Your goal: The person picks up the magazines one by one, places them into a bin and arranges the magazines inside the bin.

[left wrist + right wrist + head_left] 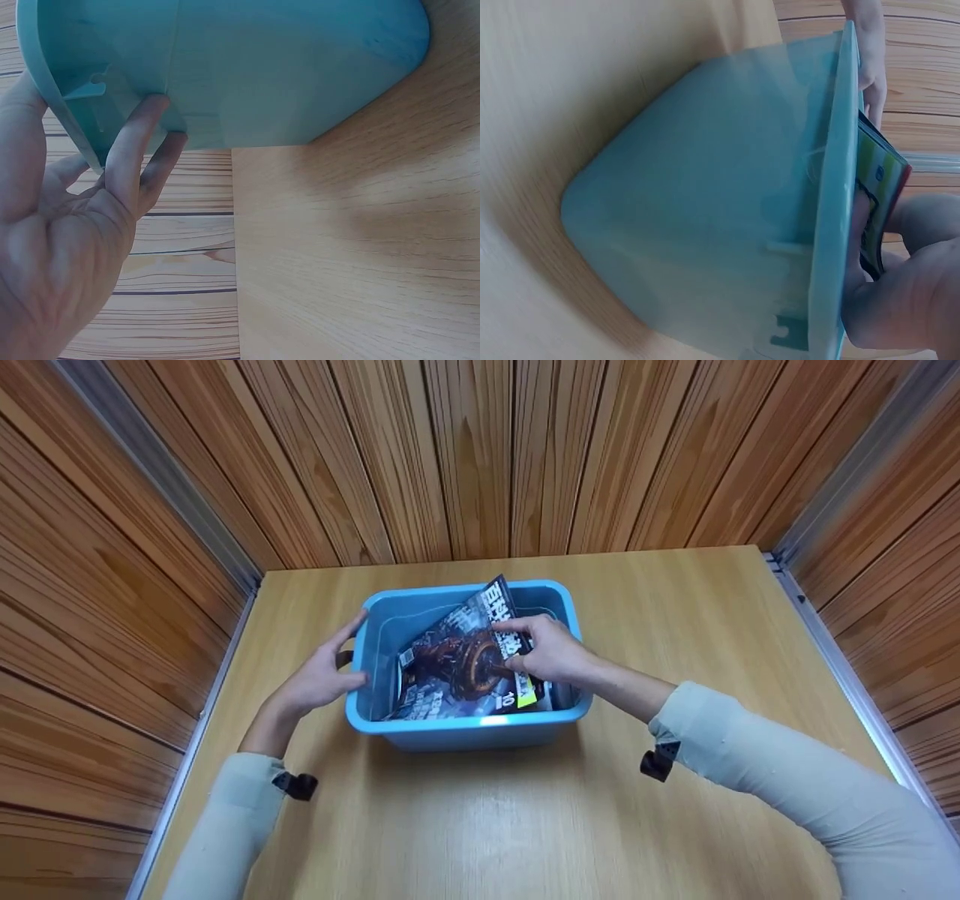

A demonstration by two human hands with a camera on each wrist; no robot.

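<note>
While the left hand (319, 679) steadies the blue plastic bin (465, 729) at its left wall, the right hand (547, 649) works a magazine (457, 667) down inside it. Step in hand, as I judge it: seating the magazine in the bin. The magazine lies tilted, lower edge near the bin's near wall, top corner poking up over the far rim. A second dark item seems to sit under it at the bin's right side, cannot tell what.

Right hand: reaches in over the bin's right rim, palm down, fingers curled onto the cover, thumb side toward the bin's middle; it grasps the magazine at its right edge. The right wrist view shows the magazine edge (881, 191) pinched just inside the rim.

Left hand: fingers straight, spread, pressing the outside of the bin's left wall; nothing is clasped, grip released. The left wrist view shows fingertips (154, 105) touching the bin's underside lip (82, 90).

Next move likely calls for pushing the raised corner down below the far rim, with the bin kept from sliding on the wooden table (675, 607). Both forearms wear pale sleeves.
</note>
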